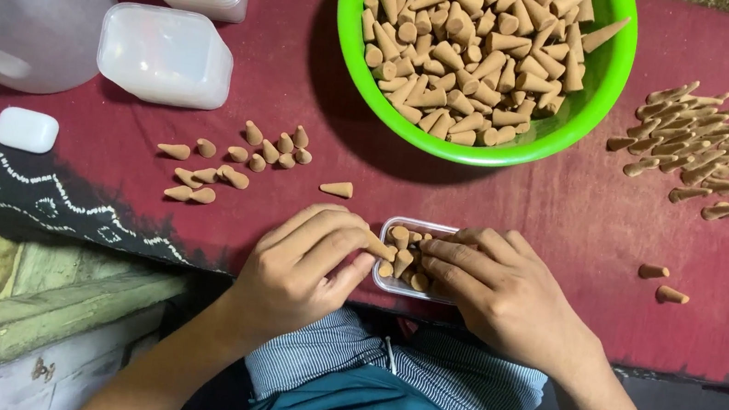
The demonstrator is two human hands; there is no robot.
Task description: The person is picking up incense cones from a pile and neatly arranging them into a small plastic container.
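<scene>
Far left of the grip: a cloudy plastic jug [18, 5] with an orange cap, a small white rounded case [26, 129] below it, and two frosted, square-cornered tubs [165, 54], one a stack.

Nearer, still left of the grip: a loose scatter of tan cones [235, 161], matte and chalky, some upright, some tipped on the dark red cloth [566, 221] covering the counter; one lone cone [337, 189] just above the left hand.

Left hand [306, 267] curled, fingers bent inward, thumb and forefinger closed on a cone [379, 249] at the edge of a small clear box [392, 283]. Box directly between both hands, at the near edge of the cloth, partly filled with cones standing and leaning.

Right hand [502, 291] resting on the box's right side, fingers bent over the rim and touching the cones inside; whether anything is pinched, cannot tell.

Above the grip: a glossy green bowl [617, 69], round, heaped with the same cones.

Right of the grip: two stray cones [662, 283] close by; farther up, a pile [705, 149] of thinner, longer cones lying on their sides.
</scene>
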